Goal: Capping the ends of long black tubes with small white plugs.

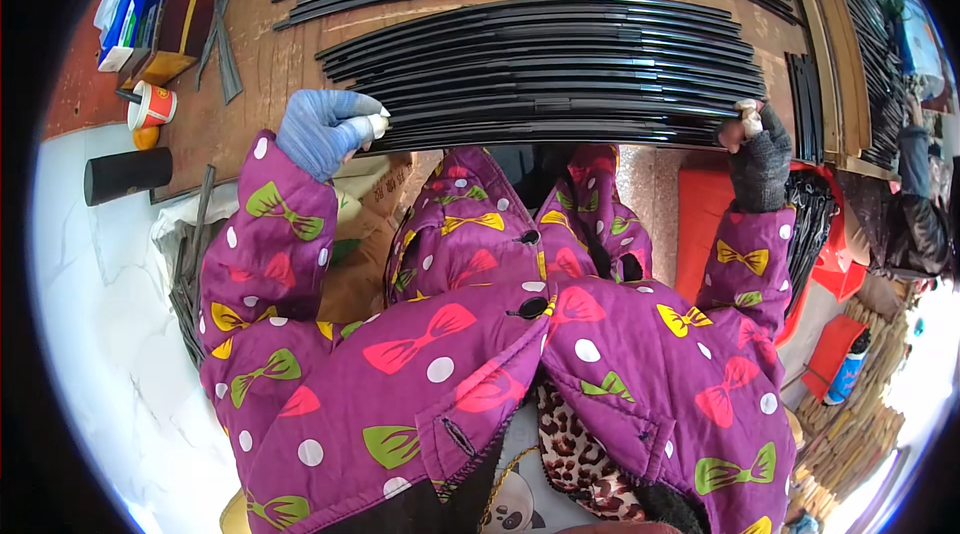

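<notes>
Along the near edge of the worktop (250,74) we note the nearest black strip (550,143), long axis running left to right, left hand (328,129) pinching its left end, right hand (757,146) its right, neither nearer.

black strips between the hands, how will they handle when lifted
The black strips look thin, so each is probably light. Their glossy shine suggests they may slide over one another. Being long and slender, one might flex if lifted by an end.
</notes>
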`<state>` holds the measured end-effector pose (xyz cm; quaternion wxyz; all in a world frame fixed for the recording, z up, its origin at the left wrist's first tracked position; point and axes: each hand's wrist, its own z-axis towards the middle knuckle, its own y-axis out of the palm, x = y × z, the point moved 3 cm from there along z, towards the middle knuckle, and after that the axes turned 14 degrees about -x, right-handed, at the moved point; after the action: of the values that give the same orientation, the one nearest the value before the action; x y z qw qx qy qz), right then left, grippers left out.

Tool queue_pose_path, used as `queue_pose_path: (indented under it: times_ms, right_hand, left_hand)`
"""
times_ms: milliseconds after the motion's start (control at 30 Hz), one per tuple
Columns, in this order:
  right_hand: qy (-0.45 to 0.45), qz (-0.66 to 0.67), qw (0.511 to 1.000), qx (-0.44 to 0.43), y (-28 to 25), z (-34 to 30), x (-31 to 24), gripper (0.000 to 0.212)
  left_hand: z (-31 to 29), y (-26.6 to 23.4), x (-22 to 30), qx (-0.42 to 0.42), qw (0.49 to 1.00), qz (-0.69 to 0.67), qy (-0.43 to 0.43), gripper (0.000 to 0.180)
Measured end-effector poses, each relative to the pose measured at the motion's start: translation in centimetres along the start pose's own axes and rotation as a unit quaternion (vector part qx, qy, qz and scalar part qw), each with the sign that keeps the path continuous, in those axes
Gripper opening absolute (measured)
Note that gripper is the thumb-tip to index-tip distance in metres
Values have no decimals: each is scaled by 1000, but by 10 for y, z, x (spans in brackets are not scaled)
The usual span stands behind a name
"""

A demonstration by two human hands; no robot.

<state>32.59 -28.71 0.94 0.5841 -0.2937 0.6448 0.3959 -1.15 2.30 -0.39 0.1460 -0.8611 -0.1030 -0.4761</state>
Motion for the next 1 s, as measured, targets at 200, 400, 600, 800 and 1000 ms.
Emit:
queue_pose_path:
  times_ms: [200,400,600,800,1000]
  right_hand:
    - [31,-17,999,41,-4,0,0,14]
    - [52,-28,995,79,-11,-3,7,12]
    - [21,17,999,45,-3,-1,-1,13]
    - [-1,-15,1000,17,-7,-4,-7,17]
    - [6,-39,999,8,-13,-3,-8,22]
  left_hand:
    - [-6,8,18,20,999,31,24,11]
    - [0,12,18,60,974,157,150,10]
    - [-11,12,23,63,972,164,157,11]
    - [-10,6,17,-1,999,37,17,17]
    - [-8,8,14,-38,997,28,60,17]
